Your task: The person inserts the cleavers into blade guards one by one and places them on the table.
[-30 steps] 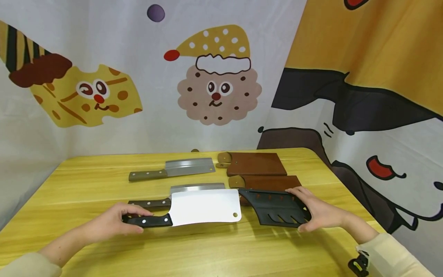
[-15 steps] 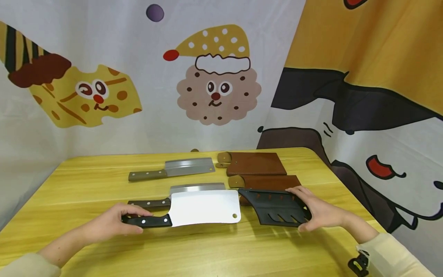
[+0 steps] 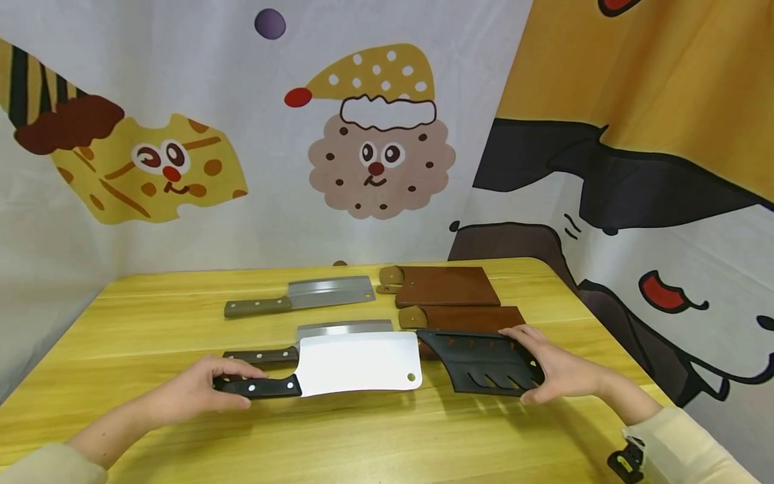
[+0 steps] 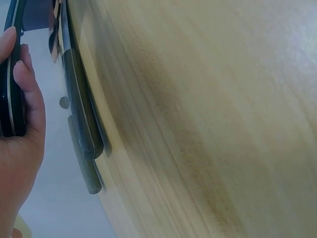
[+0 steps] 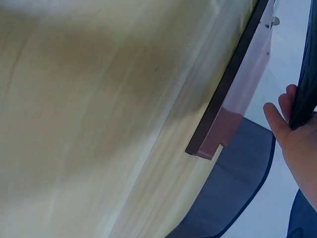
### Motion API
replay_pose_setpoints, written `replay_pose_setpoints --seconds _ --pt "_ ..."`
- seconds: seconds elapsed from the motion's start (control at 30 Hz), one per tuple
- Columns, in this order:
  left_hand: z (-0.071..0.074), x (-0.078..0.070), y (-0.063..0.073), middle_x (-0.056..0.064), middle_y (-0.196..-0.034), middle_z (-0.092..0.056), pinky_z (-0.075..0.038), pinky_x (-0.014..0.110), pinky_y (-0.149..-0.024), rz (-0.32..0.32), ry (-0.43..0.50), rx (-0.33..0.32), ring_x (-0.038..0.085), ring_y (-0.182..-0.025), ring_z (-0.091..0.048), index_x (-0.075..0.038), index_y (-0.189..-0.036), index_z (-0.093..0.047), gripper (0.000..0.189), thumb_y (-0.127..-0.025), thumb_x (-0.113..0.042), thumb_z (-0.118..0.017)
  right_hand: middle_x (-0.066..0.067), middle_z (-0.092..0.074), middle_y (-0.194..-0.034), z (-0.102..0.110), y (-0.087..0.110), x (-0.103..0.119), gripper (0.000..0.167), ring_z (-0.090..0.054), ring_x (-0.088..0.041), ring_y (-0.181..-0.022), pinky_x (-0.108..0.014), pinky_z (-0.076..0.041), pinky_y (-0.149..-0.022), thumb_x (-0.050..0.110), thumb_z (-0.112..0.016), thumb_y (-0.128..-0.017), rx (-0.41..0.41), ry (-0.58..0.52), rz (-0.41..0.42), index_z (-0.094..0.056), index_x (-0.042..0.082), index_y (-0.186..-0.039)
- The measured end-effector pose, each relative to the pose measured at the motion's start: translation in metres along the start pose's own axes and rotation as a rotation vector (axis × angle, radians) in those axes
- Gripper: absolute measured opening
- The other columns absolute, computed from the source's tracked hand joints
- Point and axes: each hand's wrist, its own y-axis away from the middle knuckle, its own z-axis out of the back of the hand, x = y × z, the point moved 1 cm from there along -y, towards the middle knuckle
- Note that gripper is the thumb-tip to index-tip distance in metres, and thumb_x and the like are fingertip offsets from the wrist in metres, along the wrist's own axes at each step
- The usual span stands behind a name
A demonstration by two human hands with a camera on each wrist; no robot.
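Observation:
My left hand [image 3: 208,384] grips the black riveted handle of a cleaver [image 3: 359,363], whose broad shiny blade points right and has a hole near its tip corner. In the left wrist view that black handle [image 4: 11,94] lies between thumb and fingers, raised off the tabletop. My right hand [image 3: 562,366] holds a black plastic blade sheath [image 3: 492,363] by its right end, thumb below and fingers on top. The sheath has slanted slots, and its left end is close to the blade's tip. Only an edge of the sheath [image 5: 308,74] shows in the right wrist view.
Behind the held cleaver lies a dark-handled cleaver [image 3: 261,356], its blade partly hidden. Farther back is another cleaver with an olive-brown handle [image 3: 259,306]. Two brown leather sheaths [image 3: 450,286] lie at the back right, the nearer partly covered. A patterned curtain [image 3: 272,148] hangs beyond the wooden table [image 3: 338,437].

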Motion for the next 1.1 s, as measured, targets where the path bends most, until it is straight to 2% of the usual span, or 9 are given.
replay_pose_setpoints --seconds 0.2,0.37,0.47,0.57,0.67,0.8,0.9,1.1 --pt "0.0 0.0 0.0 -0.011 -0.098 -0.062 -0.048 0.025 -0.051 -0.002 0.003 0.009 -0.001 -0.059 -0.049 0.004 -0.118 -0.061 0.036 -0.086 -0.01 -0.066 -0.01 -0.036 -0.135 -0.001 0.002 0.001 0.095 -0.041 -0.03 -0.118 -0.034 -0.045 -0.079 0.034 -0.079 -0.063 0.002 -0.005 0.019 -0.031 0.017 -0.143" --pt "-0.002 -0.003 -0.002 -0.02 -0.105 -0.061 -0.048 0.026 -0.049 -0.005 0.002 0.019 -0.002 -0.055 -0.048 0.003 -0.119 -0.061 0.035 -0.086 -0.01 -0.065 -0.011 -0.035 -0.136 -0.001 0.002 0.004 0.096 -0.04 -0.031 -0.12 -0.033 -0.045 -0.08 0.033 -0.079 -0.062 -0.015 0.015 0.026 -0.031 0.013 -0.143" --pt "-0.003 -0.006 -0.005 -0.021 -0.107 -0.06 -0.048 0.026 -0.049 -0.008 0.021 0.037 -0.002 -0.055 -0.047 0.003 -0.12 -0.061 0.035 -0.087 -0.009 -0.064 -0.01 -0.036 -0.135 -0.002 0.001 0.007 0.096 -0.042 -0.03 -0.119 -0.035 -0.045 -0.08 0.032 -0.08 -0.06 -0.026 0.022 0.032 -0.032 0.011 -0.141" --pt "-0.005 -0.009 -0.009 -0.015 -0.106 -0.061 -0.047 0.027 -0.048 -0.026 0.024 0.05 -0.002 -0.055 -0.047 0.002 -0.119 -0.061 0.034 -0.086 -0.009 -0.065 -0.008 -0.037 -0.135 -0.005 -0.001 0.01 0.097 -0.042 -0.025 -0.117 -0.034 -0.045 -0.08 0.032 -0.08 -0.059 -0.039 0.025 0.056 -0.033 0.012 -0.141" --pt "-0.009 -0.012 -0.015 -0.009 -0.109 -0.062 -0.049 0.025 -0.054 -0.052 -0.019 0.039 -0.002 -0.065 -0.051 0.0 -0.117 -0.063 0.034 -0.085 -0.01 -0.067 -0.005 -0.036 -0.133 -0.007 -0.004 0.014 0.098 -0.04 -0.019 -0.115 -0.032 -0.044 -0.079 0.03 -0.08 -0.057 -0.056 0.03 0.084 -0.033 0.013 -0.141" --pt "-0.015 -0.015 -0.022 0.009 -0.114 -0.065 -0.05 0.022 -0.064 -0.056 -0.07 0.003 -0.001 -0.083 -0.054 -0.001 -0.115 -0.065 0.034 -0.083 -0.014 -0.07 -0.002 -0.037 -0.131 -0.006 -0.008 0.018 0.098 -0.037 -0.012 -0.112 -0.031 -0.043 -0.079 0.029 -0.08 -0.055 -0.092 0.033 0.114 -0.034 0.012 -0.14" --pt "-0.018 -0.018 -0.029 0.023 -0.118 -0.061 -0.049 0.022 -0.064 -0.034 -0.07 -0.014 -0.001 -0.083 -0.054 -0.001 -0.114 -0.066 0.035 -0.082 -0.016 -0.071 -0.001 -0.037 -0.131 -0.005 -0.012 0.022 0.099 -0.037 -0.011 -0.113 -0.034 -0.044 -0.079 0.03 -0.08 -0.054 -0.11 0.051 0.13 -0.034 0.012 -0.14" --pt "-0.021 -0.019 -0.036 0.03 -0.119 -0.057 -0.049 0.022 -0.06 0.021 -0.034 -0.013 0.002 -0.073 -0.054 0.004 -0.114 -0.065 0.04 -0.08 -0.016 -0.073 -0.001 -0.038 -0.13 -0.004 -0.018 0.026 0.1 -0.036 -0.012 -0.113 -0.034 -0.045 -0.08 0.028 -0.081 -0.052 -0.109 0.08 0.12 -0.035 0.009 -0.138"
